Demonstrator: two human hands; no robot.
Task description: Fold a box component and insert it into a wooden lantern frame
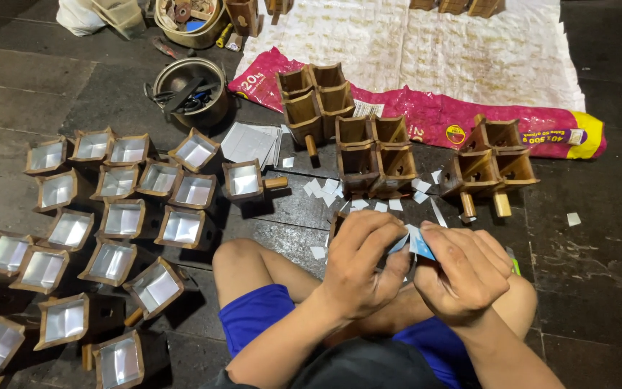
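The person sits on the floor [599, 288] with knees bent, and both hands meet in the lower centre of the frame. The left hand [360, 263] and the right hand [462, 270] pinch together a small white and blue paper piece [413, 241]; the fingers of both are curled around it. A wooden box seems to be behind the left hand, but it is mostly hidden.

Just above the hands, white paper scraps [325, 189] lie scattered on the floor. Behind them stand three groups of empty wooden boxes [376, 151], some with short handles. On the left side of the frame many foil-lined boxes [120, 216] cover the floor closely, and one more of them [245, 180] sits apart, near a stack of foil sheets [250, 142]. At the upper left there is a metal pot with tools [190, 90], and a second bowl [190, 20] above it.

The floor is of dark stone slabs. A pink sack [426, 112] and a white cloth [426, 39] are spread at the top. The right side of the frame has open floor.
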